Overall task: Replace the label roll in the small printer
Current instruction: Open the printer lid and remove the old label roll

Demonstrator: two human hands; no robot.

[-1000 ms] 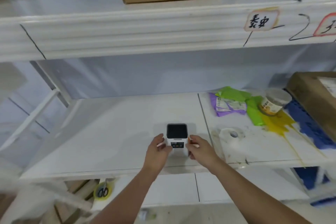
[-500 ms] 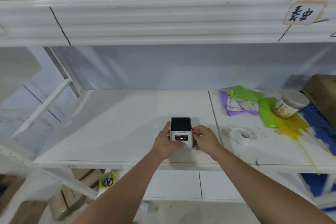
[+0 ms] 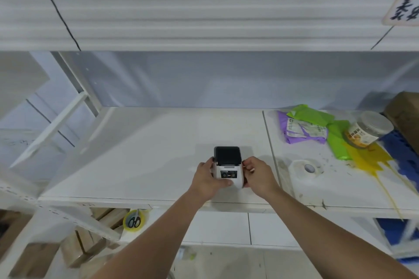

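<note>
My left hand (image 3: pixel 207 179) and right hand (image 3: pixel 257 175) clasp the small printer (image 3: pixel 227 166) by its sides, near the shelf's (image 3: pixel 140 154) front edge. It looks light, rigid, smooth plastic; I'd steady the white body and lift the dark lid. The label roll (image 3: pixel 305 169) lies just right.

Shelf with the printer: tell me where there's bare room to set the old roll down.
Bare room: the white shelf left of the printer, out to the slanted brace, and the strip behind the printer. Crowded: right of the seam, with the label roll, purple and green bags, jar and yellow spill.
</note>
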